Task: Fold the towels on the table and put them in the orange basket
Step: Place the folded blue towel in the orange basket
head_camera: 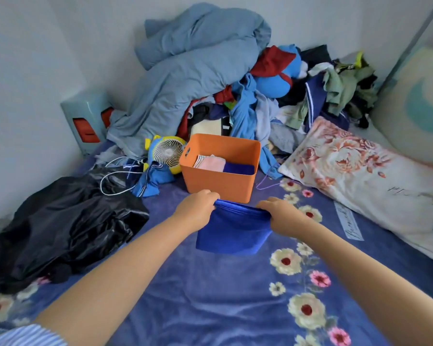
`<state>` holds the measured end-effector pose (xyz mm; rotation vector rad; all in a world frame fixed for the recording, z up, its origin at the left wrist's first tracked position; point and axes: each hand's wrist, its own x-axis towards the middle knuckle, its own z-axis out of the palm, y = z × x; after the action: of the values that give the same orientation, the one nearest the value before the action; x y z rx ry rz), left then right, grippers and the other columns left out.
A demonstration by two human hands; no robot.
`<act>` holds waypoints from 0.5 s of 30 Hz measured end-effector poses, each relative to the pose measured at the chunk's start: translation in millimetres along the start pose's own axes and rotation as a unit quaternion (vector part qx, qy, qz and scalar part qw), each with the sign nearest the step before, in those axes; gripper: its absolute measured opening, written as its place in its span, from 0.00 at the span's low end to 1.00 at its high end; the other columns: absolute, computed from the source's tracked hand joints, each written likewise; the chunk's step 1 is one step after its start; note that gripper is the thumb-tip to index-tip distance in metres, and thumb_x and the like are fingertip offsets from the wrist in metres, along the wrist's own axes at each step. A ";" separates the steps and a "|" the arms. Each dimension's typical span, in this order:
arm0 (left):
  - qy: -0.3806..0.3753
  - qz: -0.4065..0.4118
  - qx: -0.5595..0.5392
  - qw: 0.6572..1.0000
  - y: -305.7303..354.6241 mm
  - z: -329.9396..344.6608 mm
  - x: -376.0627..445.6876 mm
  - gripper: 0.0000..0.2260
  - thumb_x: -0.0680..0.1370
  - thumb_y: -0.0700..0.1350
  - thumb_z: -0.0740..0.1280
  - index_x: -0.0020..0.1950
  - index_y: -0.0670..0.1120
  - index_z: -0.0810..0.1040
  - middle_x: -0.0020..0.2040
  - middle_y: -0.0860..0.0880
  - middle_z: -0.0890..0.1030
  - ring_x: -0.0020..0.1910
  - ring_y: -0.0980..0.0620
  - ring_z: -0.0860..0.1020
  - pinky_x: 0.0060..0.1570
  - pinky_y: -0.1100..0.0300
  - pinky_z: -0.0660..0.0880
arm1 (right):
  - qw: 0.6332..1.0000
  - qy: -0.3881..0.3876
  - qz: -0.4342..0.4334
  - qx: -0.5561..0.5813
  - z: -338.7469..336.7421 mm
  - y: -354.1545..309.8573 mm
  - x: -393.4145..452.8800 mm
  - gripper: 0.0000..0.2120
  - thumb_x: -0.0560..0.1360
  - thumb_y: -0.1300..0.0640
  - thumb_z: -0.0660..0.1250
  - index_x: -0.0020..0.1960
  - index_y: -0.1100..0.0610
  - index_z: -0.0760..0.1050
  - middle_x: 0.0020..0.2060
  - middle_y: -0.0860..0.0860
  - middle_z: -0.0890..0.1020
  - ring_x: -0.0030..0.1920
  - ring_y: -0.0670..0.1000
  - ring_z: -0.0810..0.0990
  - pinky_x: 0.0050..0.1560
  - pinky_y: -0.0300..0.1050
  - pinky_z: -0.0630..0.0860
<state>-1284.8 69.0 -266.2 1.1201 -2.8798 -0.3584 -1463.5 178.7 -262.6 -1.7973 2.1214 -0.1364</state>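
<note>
Gripping the folded blue towel [231, 229] by its top corners, our left hand [196, 208] and right hand [283, 213] hold it just before the orange basket [219, 182].

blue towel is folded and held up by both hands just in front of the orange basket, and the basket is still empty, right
Not quite: the orange basket is not empty. The head view shows a pink towel and a dark blue towel already inside. The rest holds: left hand and right hand grip the folded blue towel before it.

A home bedroom — a bed [210, 295] under a blue floral sheet, a flowered pillow [355, 176], a crumpled blue duvet [185, 63] and heaped clothes [298, 96] against white walls.
</note>
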 end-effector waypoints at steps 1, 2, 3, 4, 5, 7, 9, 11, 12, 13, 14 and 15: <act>0.001 -0.003 -0.001 1.000 -9.6 -4.4 24.4 0.08 0.79 0.40 0.57 0.55 0.41 0.72 0.54 0.42 0.74 0.52 0.41 0.74 0.47 0.50 0.70 | 1.000 0.012 0.001 0.016 -7.4 7.1 25.6 0.23 0.70 0.71 0.55 0.63 0.57 0.70 0.56 0.58 0.73 0.56 0.58 0.72 0.44 0.44 0.65; 0.004 -0.002 -0.007 1.000 -15.2 -5.8 39.7 0.08 0.79 0.40 0.57 0.55 0.41 0.72 0.54 0.42 0.74 0.53 0.41 0.74 0.48 0.51 0.70 | 0.999 0.025 0.000 0.029 -10.6 12.3 41.9 0.24 0.70 0.72 0.55 0.63 0.57 0.71 0.55 0.58 0.73 0.56 0.57 0.72 0.44 0.42 0.63; 0.003 -0.005 -0.008 1.000 -22.8 -10.1 61.4 0.09 0.79 0.39 0.56 0.56 0.40 0.72 0.55 0.43 0.74 0.54 0.42 0.74 0.48 0.51 0.70 | 0.999 0.033 -0.003 0.040 -17.6 18.6 64.7 0.25 0.69 0.73 0.54 0.62 0.57 0.72 0.54 0.58 0.73 0.56 0.57 0.72 0.43 0.40 0.62; 0.006 -0.007 -0.013 1.000 -27.0 -12.0 73.7 0.09 0.79 0.39 0.56 0.57 0.40 0.72 0.56 0.43 0.75 0.54 0.42 0.74 0.49 0.52 0.69 | 0.998 0.043 -0.009 0.052 -20.7 23.0 77.7 0.25 0.69 0.73 0.54 0.62 0.57 0.73 0.53 0.57 0.74 0.56 0.58 0.72 0.42 0.39 0.61; 0.006 -0.012 -0.013 1.000 -36.5 -15.8 99.8 0.10 0.79 0.38 0.56 0.57 0.40 0.73 0.56 0.43 0.75 0.54 0.43 0.74 0.49 0.52 0.70 | 0.996 0.050 -0.011 0.068 -27.2 31.7 105.0 0.26 0.69 0.74 0.54 0.62 0.57 0.73 0.53 0.57 0.74 0.56 0.58 0.72 0.41 0.38 0.60; 0.012 -0.021 -0.011 1.000 -49.8 -19.3 133.8 0.09 0.79 0.37 0.55 0.55 0.40 0.72 0.55 0.42 0.75 0.52 0.43 0.74 0.47 0.52 0.70 | 0.994 0.070 -0.010 0.086 -35.6 43.5 140.5 0.27 0.69 0.75 0.54 0.63 0.58 0.72 0.55 0.58 0.74 0.57 0.57 0.71 0.46 0.38 0.63; 0.018 -0.029 -0.005 0.999 -63.3 -22.9 168.4 0.09 0.77 0.35 0.55 0.54 0.40 0.72 0.54 0.42 0.75 0.51 0.42 0.74 0.44 0.53 0.69 | 0.990 0.096 -0.006 0.104 -43.4 52.1 175.0 0.25 0.70 0.75 0.53 0.63 0.60 0.72 0.58 0.59 0.74 0.59 0.57 0.71 0.54 0.40 0.65; 0.030 -0.032 -0.012 0.999 -78.2 -25.0 204.2 0.11 0.77 0.33 0.55 0.55 0.40 0.72 0.56 0.42 0.75 0.54 0.41 0.74 0.45 0.53 0.67 | 0.986 0.119 -0.005 0.120 -51.0 59.7 209.7 0.24 0.70 0.76 0.53 0.62 0.63 0.72 0.58 0.61 0.73 0.59 0.58 0.72 0.55 0.37 0.63; 0.042 -0.031 -0.020 0.998 -84.9 -25.9 219.4 0.12 0.77 0.33 0.55 0.58 0.40 0.72 0.58 0.42 0.74 0.56 0.41 0.73 0.47 0.54 0.66 | 0.984 0.127 -0.006 0.124 -54.0 62.5 224.1 0.23 0.70 0.76 0.53 0.62 0.64 0.72 0.58 0.61 0.73 0.59 0.58 0.72 0.54 0.36 0.62; 0.052 -0.030 -0.025 0.998 -91.6 -27.1 235.5 0.15 0.77 0.33 0.55 0.61 0.41 0.71 0.60 0.43 0.74 0.58 0.42 0.73 0.49 0.56 0.66 | 0.984 0.134 -0.008 0.119 -57.1 66.2 239.3 0.23 0.70 0.76 0.53 0.62 0.65 0.72 0.58 0.62 0.73 0.59 0.59 0.71 0.53 0.35 0.62; 0.061 -0.030 -0.032 0.997 -98.0 -28.1 249.2 0.17 0.77 0.33 0.55 0.63 0.42 0.71 0.62 0.43 0.74 0.59 0.43 0.72 0.50 0.57 0.66 | 0.984 0.136 -0.011 0.116 -59.5 69.3 252.1 0.23 0.70 0.76 0.54 0.62 0.65 0.72 0.57 0.62 0.72 0.58 0.59 0.71 0.52 0.35 0.62; 0.065 -0.030 -0.036 0.997 -105.8 -28.1 269.1 0.18 0.76 0.32 0.55 0.64 0.42 0.71 0.62 0.43 0.74 0.59 0.43 0.72 0.51 0.56 0.66 | 0.984 0.137 -0.015 0.109 -61.8 74.7 270.1 0.23 0.70 0.75 0.56 0.63 0.65 0.71 0.57 0.62 0.72 0.58 0.59 0.71 0.52 0.35 0.62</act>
<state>-1410.7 -192.6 -277.2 1.1741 -2.7040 -0.3719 -1588.7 -78.7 -282.8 -1.7640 2.1583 -0.6332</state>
